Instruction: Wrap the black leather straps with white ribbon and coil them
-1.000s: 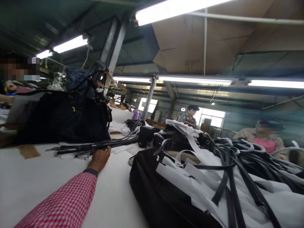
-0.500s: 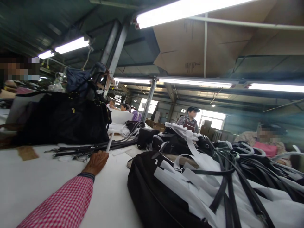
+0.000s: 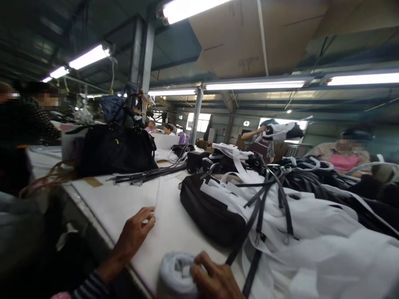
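My left hand [image 3: 137, 230] is above the white tabletop with its fingers curled in. At its fingertips is the near end of a thin white strip [image 3: 158, 193], which runs away across the table. My right hand [image 3: 216, 276] grips the right side of a roll of white material [image 3: 174, 276] at the table's near edge, its fingers hooked over the rim. Just beyond the right hand lies a black bag [image 3: 210, 209] with white pieces on top.
Black straps with metal clips [image 3: 149, 174] lie across the table toward the back. A large black bag [image 3: 120, 151] stands at the left rear. White sheets [image 3: 333, 253] and black straps pile up on the right. Across the table, a person [image 3: 260, 139] lifts a black-and-white item.
My left hand has come nearer along with the white strip's end. My right hand and the roll have come into view. The person across the table has raised an item.
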The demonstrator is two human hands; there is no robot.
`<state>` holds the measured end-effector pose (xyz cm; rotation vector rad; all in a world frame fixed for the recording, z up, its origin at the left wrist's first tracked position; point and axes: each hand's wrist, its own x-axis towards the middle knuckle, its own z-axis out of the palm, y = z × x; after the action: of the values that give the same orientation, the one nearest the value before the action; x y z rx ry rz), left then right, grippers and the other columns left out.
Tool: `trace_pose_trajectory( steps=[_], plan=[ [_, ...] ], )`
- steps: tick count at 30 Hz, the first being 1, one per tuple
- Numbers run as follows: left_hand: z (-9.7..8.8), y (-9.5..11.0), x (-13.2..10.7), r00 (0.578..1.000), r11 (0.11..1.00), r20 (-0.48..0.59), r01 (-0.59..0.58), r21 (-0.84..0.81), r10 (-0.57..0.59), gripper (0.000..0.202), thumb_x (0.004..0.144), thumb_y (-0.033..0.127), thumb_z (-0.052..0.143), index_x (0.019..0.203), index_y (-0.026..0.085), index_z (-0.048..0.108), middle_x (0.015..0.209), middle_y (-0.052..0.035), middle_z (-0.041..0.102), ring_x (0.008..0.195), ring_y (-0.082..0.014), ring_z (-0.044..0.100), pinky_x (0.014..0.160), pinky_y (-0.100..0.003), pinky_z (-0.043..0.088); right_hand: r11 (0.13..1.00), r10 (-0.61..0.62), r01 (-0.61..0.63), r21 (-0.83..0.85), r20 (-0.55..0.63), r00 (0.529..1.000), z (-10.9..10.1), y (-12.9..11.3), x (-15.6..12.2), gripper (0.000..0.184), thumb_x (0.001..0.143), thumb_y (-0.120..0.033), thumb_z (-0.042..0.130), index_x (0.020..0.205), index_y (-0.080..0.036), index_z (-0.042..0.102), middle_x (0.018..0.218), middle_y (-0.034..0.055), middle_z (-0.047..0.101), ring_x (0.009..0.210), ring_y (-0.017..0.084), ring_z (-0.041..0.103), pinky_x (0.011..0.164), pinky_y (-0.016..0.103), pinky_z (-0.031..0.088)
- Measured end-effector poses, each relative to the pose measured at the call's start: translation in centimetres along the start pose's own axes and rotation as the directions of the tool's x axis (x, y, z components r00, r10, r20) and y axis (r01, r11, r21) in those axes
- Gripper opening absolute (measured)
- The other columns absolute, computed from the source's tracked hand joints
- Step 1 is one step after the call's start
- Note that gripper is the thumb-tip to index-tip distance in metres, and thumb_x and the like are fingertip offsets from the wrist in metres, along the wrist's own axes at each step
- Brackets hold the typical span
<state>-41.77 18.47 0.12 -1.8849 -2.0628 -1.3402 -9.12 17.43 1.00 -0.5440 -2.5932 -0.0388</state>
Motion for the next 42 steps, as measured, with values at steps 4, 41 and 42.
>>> trace_pose_trajectory(
  steps=[4, 41, 42],
  plan=[
    [-5.7, 4.5, -7.1, 0.988, 0.968, 0.020, 0.154, -0.199, -0.153, 0.041, 0.091, 0.057, 0.052, 0.084, 0.020, 0.068, 0.119, -0.0084, 0.071, 0.092, -0.0250, 0.074, 0.082, -0.033, 0.058, 0.999, 0.032, -0.032, 0.000, 0.092, 0.995, -0.3, -0.3, 1.0, 0.020, 0.084, -0.015, 0.064, 0.103, -0.021, 0.061, 0.105, 0.0041, 0.067, 0.078, 0.018, 0.065, 0.060, 0.027, 0.042],
    [-2.9, 7.2, -4.8, 0.952, 0.940, 0.271, -0.043, -0.337, 0.141, 0.019, 0.086, 0.028, 0.051, 0.069, 0.021, 0.058, 0.104, -0.0055, 0.074, 0.096, -0.0220, 0.067, 0.085, -0.032, 0.047, 0.990, 0.093, -0.096, -0.104, -0.033, 0.995, -0.9, 0.6, 8.0, 0.069, 0.090, -0.010, 0.060, 0.154, -0.022, 0.036, 0.153, 0.0132, 0.046, 0.132, 0.030, 0.042, 0.104, 0.046, 0.044],
    [-3.2, 7.5, -4.8, 0.943, 0.938, 0.287, -0.062, -0.341, 0.167, 0.018, 0.086, 0.028, 0.052, 0.070, 0.021, 0.060, 0.105, -0.0054, 0.073, 0.098, -0.0220, 0.067, 0.087, -0.032, 0.047, 0.984, 0.051, -0.053, -0.168, -0.018, 0.999, -1.1, 0.6, 8.6, 0.070, 0.090, -0.010, 0.061, 0.154, -0.025, 0.036, 0.158, 0.0123, 0.041, 0.136, 0.031, 0.038, 0.102, 0.047, 0.043]
  ],
)
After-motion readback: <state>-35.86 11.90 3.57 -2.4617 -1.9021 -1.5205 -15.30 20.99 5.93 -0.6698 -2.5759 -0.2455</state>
